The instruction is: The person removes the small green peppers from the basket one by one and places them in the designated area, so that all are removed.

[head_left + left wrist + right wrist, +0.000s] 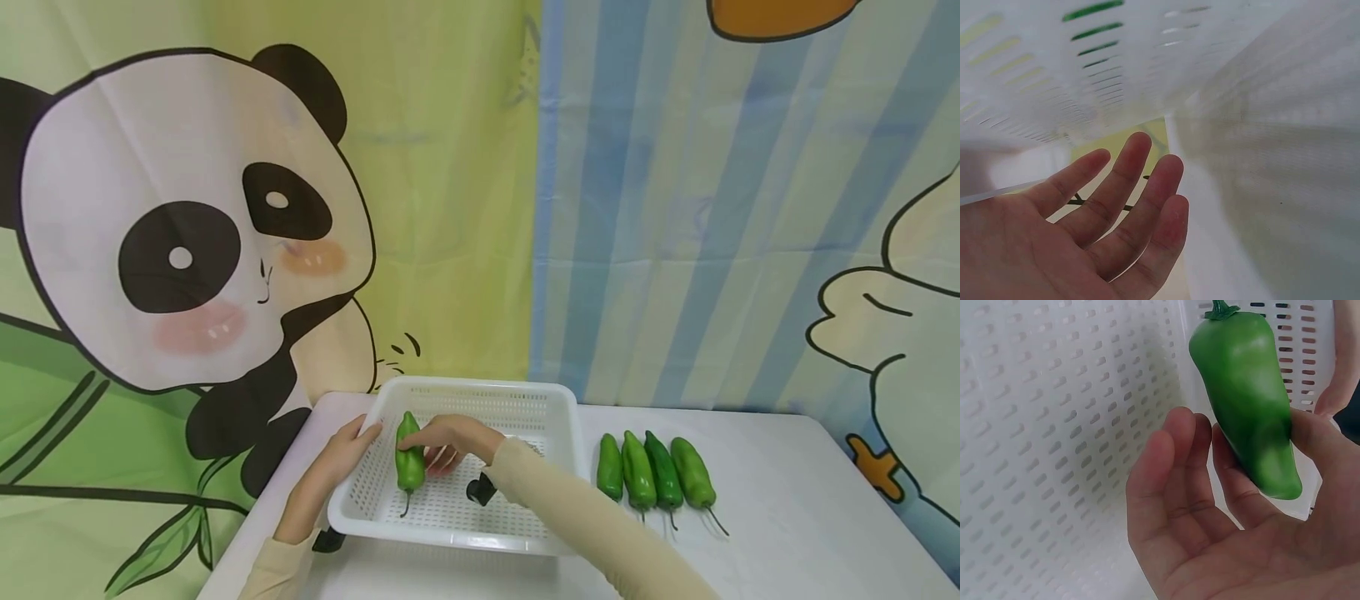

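Over the left part of a white plastic basket, my right hand pinches a green pepper between thumb and fingers. The right wrist view shows this pepper with its stem end away from the palm, and the other fingers stand apart from it. At the basket's left rim, my left hand holds on with the thumb over the edge. In the left wrist view, its four fingers reach along outside the slotted wall, loosely bent.
Several green peppers lie side by side on the white table, right of the basket. Behind the table hangs a printed curtain with a panda. A black wrist device shows under my right wrist.
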Available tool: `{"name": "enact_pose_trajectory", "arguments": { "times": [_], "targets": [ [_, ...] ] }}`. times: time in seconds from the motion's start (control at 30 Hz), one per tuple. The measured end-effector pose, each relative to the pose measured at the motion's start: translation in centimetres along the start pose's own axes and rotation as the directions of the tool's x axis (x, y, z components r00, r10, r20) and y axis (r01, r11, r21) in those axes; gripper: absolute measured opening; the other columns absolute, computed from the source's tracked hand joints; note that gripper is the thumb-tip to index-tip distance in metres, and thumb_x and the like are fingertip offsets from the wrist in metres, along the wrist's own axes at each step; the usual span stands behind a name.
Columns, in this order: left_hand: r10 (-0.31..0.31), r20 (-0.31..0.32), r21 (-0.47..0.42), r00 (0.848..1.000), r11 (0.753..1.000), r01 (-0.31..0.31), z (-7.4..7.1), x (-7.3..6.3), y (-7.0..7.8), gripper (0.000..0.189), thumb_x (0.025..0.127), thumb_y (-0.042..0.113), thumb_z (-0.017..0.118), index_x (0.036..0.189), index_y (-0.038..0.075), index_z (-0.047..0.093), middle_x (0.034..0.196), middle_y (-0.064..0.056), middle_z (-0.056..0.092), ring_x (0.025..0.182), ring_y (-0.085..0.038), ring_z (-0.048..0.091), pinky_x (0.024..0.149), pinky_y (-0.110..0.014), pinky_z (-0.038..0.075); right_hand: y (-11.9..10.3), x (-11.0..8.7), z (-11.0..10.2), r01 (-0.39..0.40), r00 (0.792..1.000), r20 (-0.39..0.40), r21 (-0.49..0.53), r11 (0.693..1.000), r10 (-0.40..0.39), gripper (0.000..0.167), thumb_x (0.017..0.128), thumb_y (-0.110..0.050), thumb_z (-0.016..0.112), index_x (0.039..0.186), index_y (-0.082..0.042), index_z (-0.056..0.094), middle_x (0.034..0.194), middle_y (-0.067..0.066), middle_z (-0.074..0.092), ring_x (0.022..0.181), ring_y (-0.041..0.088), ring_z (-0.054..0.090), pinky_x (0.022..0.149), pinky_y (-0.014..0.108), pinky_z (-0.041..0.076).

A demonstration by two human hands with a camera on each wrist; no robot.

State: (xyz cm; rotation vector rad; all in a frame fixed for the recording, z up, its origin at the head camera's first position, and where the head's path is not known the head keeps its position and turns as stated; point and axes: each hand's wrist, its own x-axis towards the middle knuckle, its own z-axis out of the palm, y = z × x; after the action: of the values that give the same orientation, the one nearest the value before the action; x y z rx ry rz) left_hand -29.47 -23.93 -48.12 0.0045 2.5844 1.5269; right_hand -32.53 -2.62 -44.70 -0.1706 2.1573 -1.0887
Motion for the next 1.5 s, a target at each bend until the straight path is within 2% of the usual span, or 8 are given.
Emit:
{"name": "enact_pose_trajectory", "arguments": {
  "times": [0.33,0.67,0.9,1.03,1.27,1.5],
  "targets": [
    [-0.013,0.008,-0.013,1.0,1.0,0.014,-0.1,-0.2,0.0,0.056,0.107,0.043,0.042,0.152,0.01,0.038,0.118,-0.021,0.068,0.078,-0.024,0.074,0.064,-0.039,0.064,-0.1,-1.2,-1.1,-0.027,0.997,0.073,0.02,0.999,0.025,0.04,0.09,-0.048,0.07,0.094,-0.009,0.066,0.091,0.014,0.071,0.08,0.027,0.07,0.075,0.04,0.063],
    [-0.019,0.006,-0.025,1.0,1.0,0.019,0.0,-0.4,0.2,0.056,0.107,0.043,0.043,0.151,0.009,0.039,0.114,-0.021,0.068,0.077,-0.024,0.073,0.063,-0.04,0.063,0.6,-2.8,-2.6,-0.048,0.992,0.114,0.003,0.999,0.047,0.041,0.09,-0.05,0.069,0.096,-0.01,0.068,0.096,0.013,0.073,0.087,0.028,0.071,0.091,0.048,0.06],
    [-0.021,-0.002,-0.027,1.0,0.999,0.021,0.2,-0.5,0.3,0.056,0.107,0.043,0.044,0.151,0.009,0.04,0.113,-0.021,0.068,0.077,-0.023,0.072,0.063,-0.04,0.063,1.7,-4.2,-3.9,-0.035,0.991,0.13,-0.012,0.999,0.036,0.042,0.091,-0.051,0.069,0.101,-0.01,0.067,0.097,0.013,0.073,0.089,0.028,0.072,0.083,0.046,0.061],
    [-0.017,-0.001,-0.027,1.0,0.999,0.017,0.2,-0.5,0.3,0.056,0.107,0.043,0.044,0.151,0.008,0.04,0.114,-0.021,0.068,0.078,-0.023,0.072,0.063,-0.04,0.063,2.4,-4.7,-4.8,-0.029,0.99,0.136,0.003,1.0,0.028,0.041,0.091,-0.05,0.069,0.104,-0.011,0.067,0.101,0.014,0.073,0.098,0.033,0.073,0.084,0.048,0.061],
    [-0.036,-0.007,-0.046,0.999,0.998,0.035,0.3,-0.3,0.2,0.053,0.107,0.042,0.042,0.151,0.012,0.04,0.111,-0.019,0.068,0.076,-0.024,0.071,0.062,-0.04,0.062,3.6,-5.2,-6.3,-0.048,0.987,0.155,0.04,0.998,0.041,0.044,0.09,-0.05,0.07,0.109,-0.011,0.067,0.103,0.014,0.072,0.099,0.031,0.072,0.084,0.048,0.062],
    [-0.036,-0.008,-0.046,0.999,0.998,0.036,0.2,-0.1,0.0,0.053,0.107,0.044,0.043,0.151,0.014,0.04,0.112,-0.019,0.068,0.077,-0.023,0.071,0.063,-0.039,0.062,4.7,-6.7,-7.6,-0.051,0.989,0.142,0.061,0.997,0.041,0.047,0.089,-0.051,0.07,0.109,-0.009,0.067,0.105,0.015,0.072,0.102,0.034,0.071,0.082,0.046,0.063]
  ]
}}
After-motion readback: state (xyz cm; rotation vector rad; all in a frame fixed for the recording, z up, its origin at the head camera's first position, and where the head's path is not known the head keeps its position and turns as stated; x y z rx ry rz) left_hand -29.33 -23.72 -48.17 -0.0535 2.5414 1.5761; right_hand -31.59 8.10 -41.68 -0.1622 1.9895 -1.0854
